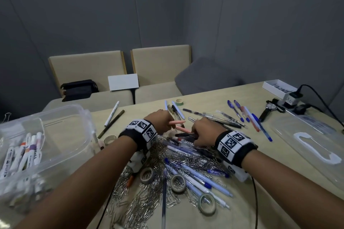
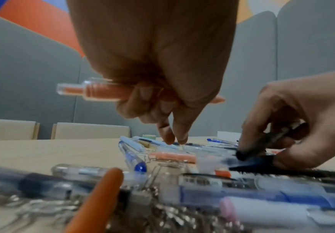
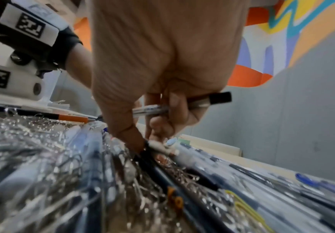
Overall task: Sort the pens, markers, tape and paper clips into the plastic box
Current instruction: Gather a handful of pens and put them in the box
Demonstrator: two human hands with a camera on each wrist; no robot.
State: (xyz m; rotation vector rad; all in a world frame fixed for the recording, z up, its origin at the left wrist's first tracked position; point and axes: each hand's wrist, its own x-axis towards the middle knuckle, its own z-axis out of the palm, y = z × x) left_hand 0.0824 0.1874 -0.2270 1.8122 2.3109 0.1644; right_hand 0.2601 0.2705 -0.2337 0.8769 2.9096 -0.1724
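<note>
Pens were mid-gathering: left hand (image 1: pixel 161 119) fingers curled round a pink pen (image 2: pixel 102 92), right hand (image 1: pixel 204 130) fingers clamped on a black marker (image 3: pixel 206 100) above the worktop (image 1: pixel 242 214) pile; next, I judged, both go to the plastic box (image 1: pixel 55 132) at left

Right hand (image 3: pixel 162 66) curls round silver black-capped marker (image 3: pixel 194 102); fingertips (image 3: pixel 134 141) pinch dark pen (image 3: pixel 162 170) amid silver paper clips (image 3: pixel 43 141). Orange-banded black marker (image 3: pixel 62 117) at 9 o'clock.

A beige table (image 1: pixel 242 96) carries a paper clip heap (image 1: pixel 149 201); pens (image 1: pixel 197 178) and tape rolls (image 1: pixel 178 183) lie on the heap, the plastic box (image 1: pixel 61 132) left of it.
</note>
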